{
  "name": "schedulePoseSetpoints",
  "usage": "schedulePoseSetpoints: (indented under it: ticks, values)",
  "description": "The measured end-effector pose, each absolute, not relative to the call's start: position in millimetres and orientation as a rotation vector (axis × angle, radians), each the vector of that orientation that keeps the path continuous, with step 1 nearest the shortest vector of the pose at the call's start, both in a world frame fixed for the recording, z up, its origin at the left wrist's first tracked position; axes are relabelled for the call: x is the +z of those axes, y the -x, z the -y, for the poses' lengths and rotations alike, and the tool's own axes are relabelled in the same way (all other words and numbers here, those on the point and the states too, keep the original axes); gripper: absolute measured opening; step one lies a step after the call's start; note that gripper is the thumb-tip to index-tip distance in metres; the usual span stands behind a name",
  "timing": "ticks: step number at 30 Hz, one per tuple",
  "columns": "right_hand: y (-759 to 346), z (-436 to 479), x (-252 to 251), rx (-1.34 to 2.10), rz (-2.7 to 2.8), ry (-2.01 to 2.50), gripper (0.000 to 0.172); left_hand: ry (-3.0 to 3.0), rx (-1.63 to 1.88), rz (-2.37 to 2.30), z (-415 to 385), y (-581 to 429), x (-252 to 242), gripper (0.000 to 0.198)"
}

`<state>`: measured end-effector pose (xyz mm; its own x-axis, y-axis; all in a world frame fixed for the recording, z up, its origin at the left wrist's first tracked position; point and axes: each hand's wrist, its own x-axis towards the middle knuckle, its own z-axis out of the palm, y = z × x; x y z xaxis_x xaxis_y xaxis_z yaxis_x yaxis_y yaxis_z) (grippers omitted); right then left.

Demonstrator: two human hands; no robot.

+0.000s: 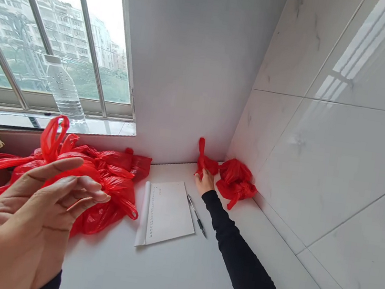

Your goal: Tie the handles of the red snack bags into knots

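My right hand (204,183) reaches to the back of the white table, its fingers closed on a small red plastic bag (208,164) near the wall. Just right of it, another red plastic bag (236,179) sits bunched in the corner. My left hand (33,217) is raised close to the camera, palm turned up and fingers loosely curled apart, with nothing in it. Behind that hand lies a heap of knotted red plastic bags (115,176). Their contents are hidden.
A notepad (171,214) with a written column lies mid-table, with a black pen (197,216) along its right side. A clear water bottle (63,89) stands on the sill of the barred window. Marble-like tiles (345,186) line the right wall.
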<state>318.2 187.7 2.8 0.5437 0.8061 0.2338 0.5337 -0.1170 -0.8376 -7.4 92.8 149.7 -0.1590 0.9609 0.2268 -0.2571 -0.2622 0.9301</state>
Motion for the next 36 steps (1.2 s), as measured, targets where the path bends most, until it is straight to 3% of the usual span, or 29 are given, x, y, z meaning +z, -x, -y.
schedulePoseSetpoints:
  ticks: [4,9,12,18,23,29,33,36]
  values:
    - [-315.2,-172.3,35.7,0.391,1.059,1.550,0.040,-1.087,1.625,-0.961,-67.1,-21.1,168.3,0.016]
    - [-300.1,-134.9,79.8,0.530,0.945,1.266,0.044,-1.299,1.338,-1.043,-77.1,-30.5,145.9,0.034]
    - [-285.5,-105.7,108.3,0.836,0.847,0.988,0.038,-1.423,1.248,-1.186,-88.8,-37.8,130.4,0.043]
    - [-268.6,-67.3,145.3,1.121,0.786,0.803,0.032,-1.592,0.836,-0.908,-72.0,-61.4,140.0,0.035]
    - [-270.2,-61.3,147.1,1.040,0.908,0.885,0.025,-1.641,0.832,-0.838,-56.5,-70.9,150.7,0.030]
    - [-267.9,-47.2,155.0,0.534,1.525,1.238,0.032,-1.612,0.890,-0.892,-65.3,-65.0,148.6,0.028]
    - [-266.1,-47.7,152.4,0.664,1.743,1.205,0.029,-1.697,0.918,-0.987,-68.2,-55.7,149.1,0.027]
    - [-264.3,-51.6,146.5,0.685,1.741,1.248,0.040,-1.696,0.956,-1.022,-67.8,-50.2,151.0,0.027]
